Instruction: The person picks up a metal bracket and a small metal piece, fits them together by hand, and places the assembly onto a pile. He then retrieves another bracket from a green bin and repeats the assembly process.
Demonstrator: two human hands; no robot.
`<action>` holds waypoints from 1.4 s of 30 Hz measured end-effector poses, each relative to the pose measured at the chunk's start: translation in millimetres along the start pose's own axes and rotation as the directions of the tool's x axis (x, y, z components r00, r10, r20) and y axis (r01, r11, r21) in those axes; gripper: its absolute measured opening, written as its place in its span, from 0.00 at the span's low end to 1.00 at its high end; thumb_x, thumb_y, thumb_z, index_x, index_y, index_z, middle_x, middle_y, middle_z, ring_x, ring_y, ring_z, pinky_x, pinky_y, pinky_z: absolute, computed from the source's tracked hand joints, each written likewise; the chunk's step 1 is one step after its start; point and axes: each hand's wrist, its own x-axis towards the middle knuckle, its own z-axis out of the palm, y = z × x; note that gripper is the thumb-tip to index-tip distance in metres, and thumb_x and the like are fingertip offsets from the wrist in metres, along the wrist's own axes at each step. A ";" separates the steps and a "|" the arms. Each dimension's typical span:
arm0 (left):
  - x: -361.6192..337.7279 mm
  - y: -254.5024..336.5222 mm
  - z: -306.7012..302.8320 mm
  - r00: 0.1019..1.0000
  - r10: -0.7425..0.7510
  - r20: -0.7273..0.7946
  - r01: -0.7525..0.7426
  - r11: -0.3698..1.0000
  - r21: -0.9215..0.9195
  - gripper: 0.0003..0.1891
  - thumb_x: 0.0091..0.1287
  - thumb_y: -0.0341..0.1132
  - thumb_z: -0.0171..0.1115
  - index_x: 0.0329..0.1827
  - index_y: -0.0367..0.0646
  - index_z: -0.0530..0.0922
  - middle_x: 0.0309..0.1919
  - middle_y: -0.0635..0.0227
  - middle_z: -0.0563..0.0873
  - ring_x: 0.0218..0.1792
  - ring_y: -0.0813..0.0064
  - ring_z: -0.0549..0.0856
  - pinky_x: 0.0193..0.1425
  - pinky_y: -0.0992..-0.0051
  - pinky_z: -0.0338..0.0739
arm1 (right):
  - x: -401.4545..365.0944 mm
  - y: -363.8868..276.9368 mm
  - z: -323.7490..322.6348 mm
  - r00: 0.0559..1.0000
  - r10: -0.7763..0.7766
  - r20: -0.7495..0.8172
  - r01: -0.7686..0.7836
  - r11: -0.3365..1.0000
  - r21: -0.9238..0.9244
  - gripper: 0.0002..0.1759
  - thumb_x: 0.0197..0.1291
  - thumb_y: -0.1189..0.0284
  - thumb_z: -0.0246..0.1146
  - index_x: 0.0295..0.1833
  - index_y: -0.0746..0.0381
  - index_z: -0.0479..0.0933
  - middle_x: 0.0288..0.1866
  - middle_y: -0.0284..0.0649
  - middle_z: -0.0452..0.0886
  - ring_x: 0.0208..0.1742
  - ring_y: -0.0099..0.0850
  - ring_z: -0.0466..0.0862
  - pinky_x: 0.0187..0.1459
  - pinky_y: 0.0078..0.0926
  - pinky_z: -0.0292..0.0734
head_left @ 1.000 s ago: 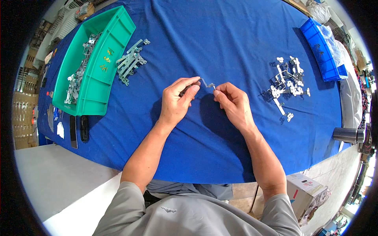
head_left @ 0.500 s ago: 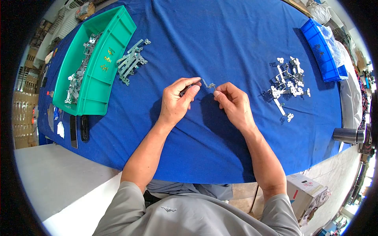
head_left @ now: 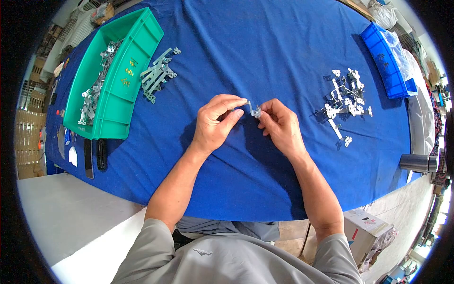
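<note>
Between my hands, above the middle of the blue cloth, is a small bent metal bracket (head_left: 256, 112). My left hand (head_left: 215, 120) pinches its left part, with the thumb and forefinger covering much of it. At the other end, the fingertips of my right hand (head_left: 282, 124) are closed on the bracket's lobed end. A pile of flat metal brackets (head_left: 158, 75) lies to the left, beside the green bin. Off to the right, a looser heap of metal brackets (head_left: 349, 97) rests on the cloth.
A green bin (head_left: 116, 90) holding several metal parts stands at the left. At the back right is a blue bin (head_left: 385, 61) with clear plastic in it. A steel flask (head_left: 419, 163) lies at the right edge. Dark long objects (head_left: 101, 155) lie near the front left.
The bracket has been turned between my fingers, so its pale lobed end now shows more clearly. Both hands stay in nearly the same place.
</note>
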 end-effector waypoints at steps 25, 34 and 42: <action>-4.4 -5.6 5.6 0.941 -0.338 -0.023 0.331 0.930 -0.159 0.14 0.79 0.34 0.65 0.61 0.37 0.86 0.45 0.65 0.92 0.31 0.86 0.84 0.26 0.84 0.79 | -0.1 5.1 4.1 0.997 -0.076 -0.025 0.076 0.997 0.019 0.11 0.74 0.67 0.65 0.46 0.66 0.83 0.28 0.35 0.84 0.28 0.20 0.81 0.31 0.24 0.75; 2.1 -3.0 1.6 0.995 0.072 -0.064 -0.069 0.997 0.044 0.11 0.70 0.26 0.70 0.53 0.39 0.90 0.46 0.62 0.92 0.45 0.71 0.90 0.50 0.72 0.84 | 0.4 5.0 0.7 0.997 -0.073 -0.024 0.071 0.994 -0.084 0.10 0.74 0.69 0.65 0.48 0.66 0.83 0.29 0.37 0.85 0.29 0.21 0.82 0.32 0.26 0.77; 1.9 2.4 2.5 0.996 0.085 -0.008 -0.084 0.992 0.090 0.11 0.65 0.24 0.72 0.49 0.40 0.90 0.47 0.63 0.92 0.49 0.65 0.89 0.56 0.68 0.84 | 4.1 4.7 -4.6 0.997 -0.014 0.075 -0.004 0.974 0.227 0.11 0.76 0.69 0.62 0.53 0.67 0.82 0.37 0.37 0.85 0.32 0.21 0.82 0.33 0.23 0.80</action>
